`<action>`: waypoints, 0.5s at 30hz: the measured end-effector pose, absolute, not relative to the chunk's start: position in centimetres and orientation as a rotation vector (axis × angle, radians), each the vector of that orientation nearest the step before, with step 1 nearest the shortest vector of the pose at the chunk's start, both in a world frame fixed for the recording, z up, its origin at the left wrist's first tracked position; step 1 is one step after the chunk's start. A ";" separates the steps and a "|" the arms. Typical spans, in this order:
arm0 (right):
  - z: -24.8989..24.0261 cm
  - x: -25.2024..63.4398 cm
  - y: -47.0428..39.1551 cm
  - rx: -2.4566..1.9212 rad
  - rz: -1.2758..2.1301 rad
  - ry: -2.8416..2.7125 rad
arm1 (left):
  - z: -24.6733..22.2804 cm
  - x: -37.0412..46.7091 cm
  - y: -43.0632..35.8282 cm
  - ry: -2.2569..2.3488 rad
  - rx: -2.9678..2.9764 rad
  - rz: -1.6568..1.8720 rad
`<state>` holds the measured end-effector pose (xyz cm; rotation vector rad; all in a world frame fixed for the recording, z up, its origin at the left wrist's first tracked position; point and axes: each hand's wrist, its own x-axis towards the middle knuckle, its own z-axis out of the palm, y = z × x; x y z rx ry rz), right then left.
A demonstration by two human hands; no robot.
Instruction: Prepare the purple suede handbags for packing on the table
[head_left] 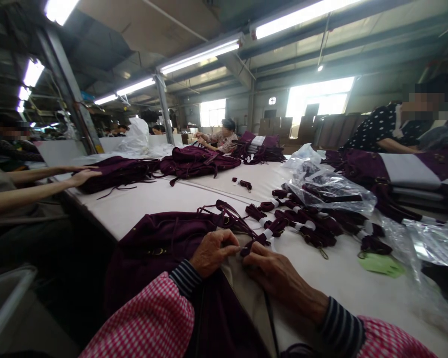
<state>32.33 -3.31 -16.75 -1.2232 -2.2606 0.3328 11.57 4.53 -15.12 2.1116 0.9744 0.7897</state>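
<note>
A dark purple bag (164, 238) lies in front of me at the table's edge, its beige lining (242, 281) showing along an open zipper. Above the lining, my left hand (213, 251) has thumb and forefinger pinched together at a tiny pale thing too small to make out. Close beside it, my right hand (274, 271) has its fingers closed on the end of a dark purple strap (249, 247). Both hands are nearly touching. Just beyond them lie bundled purple straps (302, 219) with white paper bands.
Clear plastic bags (324, 184) and a green paper (382, 265) lie on the right. Stacked purple bags (399, 169) stand behind, near a person in dotted clothing. At left, another person's hands rest on a purple bag (115, 171). More bags lie across the table (134, 204).
</note>
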 end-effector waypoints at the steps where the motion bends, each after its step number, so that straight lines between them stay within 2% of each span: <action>1: -16.3 32.6 -3.5 -1.208 0.351 -2.240 | -15.1 11.6 4.5 0.973 2.119 0.786; 8: -13.4 36.3 -3.0 -1.318 0.256 -1.893 | -15.3 11.6 4.7 1.005 2.131 0.777; 15: -16.3 35.5 -3.9 -1.506 0.373 -2.099 | -15.2 11.5 4.6 0.992 2.136 0.768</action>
